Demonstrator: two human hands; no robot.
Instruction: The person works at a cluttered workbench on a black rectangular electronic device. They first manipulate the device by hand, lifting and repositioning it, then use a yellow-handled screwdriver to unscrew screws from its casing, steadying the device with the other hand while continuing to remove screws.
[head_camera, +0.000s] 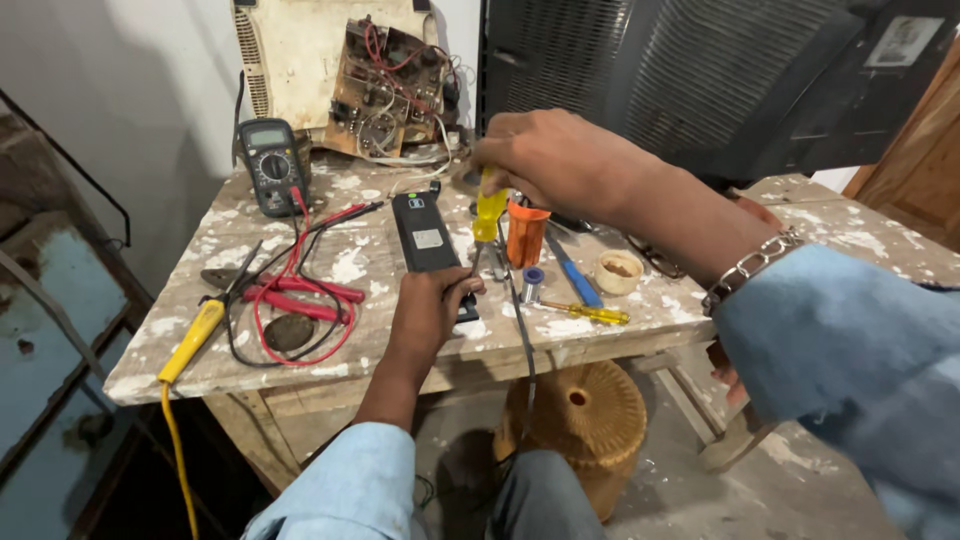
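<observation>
A paint-spattered wooden bench (360, 262) carries the work, and on it, near its front edge, a black remote-control-like handset (428, 245) is laid lengthwise; all places below are given from this handset. Behind it, an opened cream appliance casing with an exposed circuit board (385, 95) is propped against the wall, and a large dark television back (700, 70) stands behind and to the right. To the handset's left a digital multimeter (273, 165) is set with its red and black probe leads (300, 300) looped toward the front, and a yellow-handled soldering iron (195, 340) lies farther left. The handset's near end is pinned by the left hand (430, 310), fingers closed on it. Just right of the handset the right hand (550, 160) is held above, fingers gripping a yellow-handled screwdriver (489, 212) pointed down. A steady result would be favoured by the handset being kept flat and the tip seated squarely before force is applied. An orange cup (525, 235) and a solder spool (533, 283) stand to the right.
</observation>
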